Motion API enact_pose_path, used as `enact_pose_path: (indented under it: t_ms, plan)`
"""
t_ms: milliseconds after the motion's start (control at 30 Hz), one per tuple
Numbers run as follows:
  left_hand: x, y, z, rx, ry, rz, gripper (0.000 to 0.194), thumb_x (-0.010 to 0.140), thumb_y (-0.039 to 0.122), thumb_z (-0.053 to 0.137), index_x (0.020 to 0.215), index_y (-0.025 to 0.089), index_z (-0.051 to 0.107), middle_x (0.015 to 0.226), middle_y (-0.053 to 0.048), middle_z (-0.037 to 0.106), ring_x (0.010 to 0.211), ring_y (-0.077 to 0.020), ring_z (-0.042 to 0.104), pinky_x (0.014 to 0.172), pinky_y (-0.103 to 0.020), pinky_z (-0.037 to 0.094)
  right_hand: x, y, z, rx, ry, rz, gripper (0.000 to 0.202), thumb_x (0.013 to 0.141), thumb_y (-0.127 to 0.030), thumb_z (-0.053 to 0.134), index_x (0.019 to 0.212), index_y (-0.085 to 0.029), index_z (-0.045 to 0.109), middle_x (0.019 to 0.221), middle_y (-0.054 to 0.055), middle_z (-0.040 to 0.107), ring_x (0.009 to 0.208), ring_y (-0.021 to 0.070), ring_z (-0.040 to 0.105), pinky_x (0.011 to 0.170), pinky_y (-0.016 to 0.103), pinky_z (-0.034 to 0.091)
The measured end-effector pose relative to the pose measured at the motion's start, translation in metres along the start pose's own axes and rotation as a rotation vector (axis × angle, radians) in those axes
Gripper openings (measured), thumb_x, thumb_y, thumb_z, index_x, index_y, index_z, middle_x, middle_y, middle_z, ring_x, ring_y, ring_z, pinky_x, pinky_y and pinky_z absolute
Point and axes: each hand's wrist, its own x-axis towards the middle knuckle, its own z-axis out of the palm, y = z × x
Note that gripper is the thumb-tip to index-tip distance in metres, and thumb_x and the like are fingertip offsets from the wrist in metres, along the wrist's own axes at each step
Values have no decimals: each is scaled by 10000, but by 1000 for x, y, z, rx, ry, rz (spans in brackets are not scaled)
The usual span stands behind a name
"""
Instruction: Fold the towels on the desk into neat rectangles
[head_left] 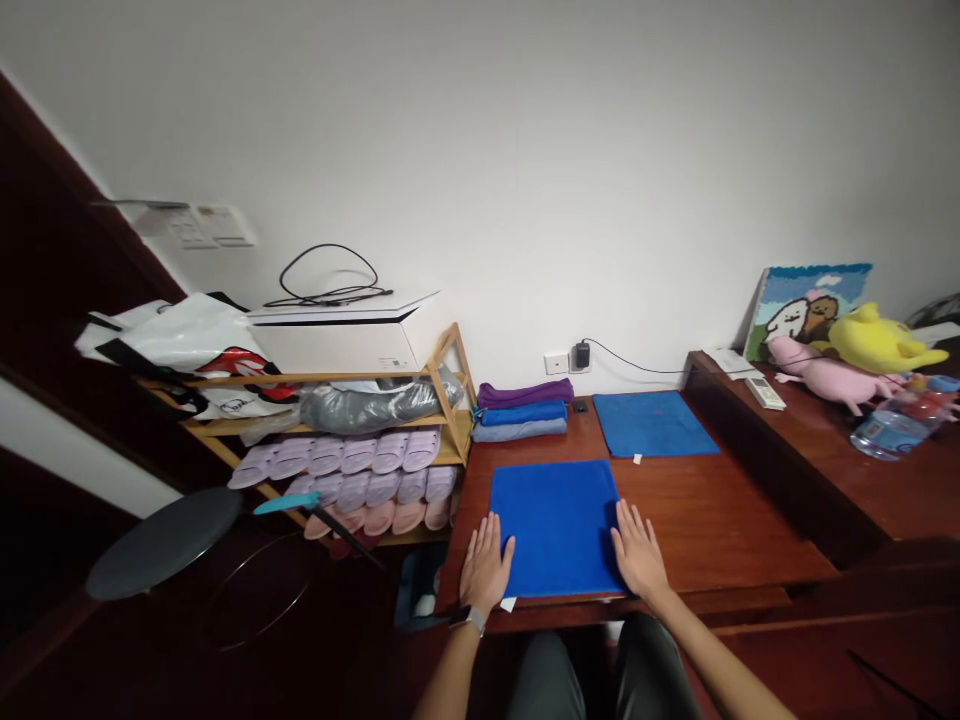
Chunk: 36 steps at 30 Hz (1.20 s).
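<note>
A bright blue cloth [556, 525] lies spread flat on the wooden table [720, 510], with a small white tag at its near edge. My left hand [486, 566], with a watch on its wrist, rests flat at the cloth's left edge. At the right edge lies my right hand [637, 548], palm down with its fingers stretched out. Behind, a second blue cloth [652, 423] is laid flat, its tag toward me. Rolled cloths in purple [525, 394], blue [523, 413] and grey-blue [519, 430] sit side by side at the back left of the table.
A shoe rack [450, 400] on the left holds slippers [360, 450], a white box [345, 340] and bags. A stool [165, 540] stands near it. The raised right surface carries a remote control [765, 393], plush toys [832, 375] and a bottle [892, 432]. A plugged-in adapter [582, 354] is on the wall.
</note>
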Motion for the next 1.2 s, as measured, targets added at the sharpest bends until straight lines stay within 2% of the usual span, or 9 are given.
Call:
enact_pose_path:
  t_ms: [67,167,333,500,600,800,900,1000,1200]
  plan:
    - [0,0,-3,-2,-4,-1,695,1085,550,247,1675,185,208,1693,-112,353,1566,-266,332,1284,-515,297,23,-8,-8,-12,-34,12,670,1074,-435,106,1674,-154,208,1737,37,218,1616,227,158,1309,465,153]
    - [-2,2,-7,-3,-18,-6,692,1086,554,242,1675,193,214,1691,-98,357,1566,-261,330,1283,-507,306,43,-10,-1,-41,-92,21,676,1069,-437,131,1669,-137,223,1733,59,232,1612,247,175,1307,479,149]
    - [-3,5,-13,31,-28,-13,694,1085,542,260,1683,199,174,1694,-93,353,1566,-254,332,1279,-490,321,43,-2,23,-82,-87,11,692,1058,-442,147,1668,-124,215,1734,62,231,1611,255,182,1308,495,128]
    - [-4,13,-18,83,-42,-24,696,1079,530,288,1676,181,210,1674,-119,389,1558,-278,351,1283,-521,305,40,0,24,-68,-74,-2,705,1056,-452,131,1673,-116,184,1739,64,210,1614,257,169,1309,503,109]
    - [2,48,-15,60,-54,8,713,1075,543,288,1671,157,224,1673,-142,383,1563,-297,337,1286,-540,293,42,1,26,-52,-69,-1,706,1056,-459,138,1672,-118,192,1741,59,205,1615,259,165,1309,501,107]
    - [43,173,8,-155,-152,270,678,1090,497,194,1685,180,126,1727,-95,254,1607,-251,210,1310,-505,255,44,7,38,-35,-53,-25,699,1048,-445,167,1669,-129,221,1731,66,247,1613,265,174,1305,519,119]
    - [61,201,21,-205,-221,311,682,1090,506,174,1684,172,134,1725,-95,261,1605,-236,215,1316,-480,246,45,9,41,-56,-52,-32,683,1041,-401,162,1664,-134,248,1726,60,265,1612,267,179,1304,528,113]
    - [65,176,25,-174,-229,308,692,1086,531,213,1686,201,119,1725,-81,263,1606,-236,212,1318,-488,238,44,9,42,-52,-51,-22,690,1042,-416,160,1667,-132,234,1729,54,257,1613,267,176,1305,522,121]
    - [50,29,-3,24,-144,0,691,1089,527,234,1684,192,134,1703,-114,316,1586,-283,273,1284,-542,291,42,8,37,-42,-50,-20,714,1051,-474,127,1675,-136,198,1735,43,238,1615,257,168,1310,507,112]
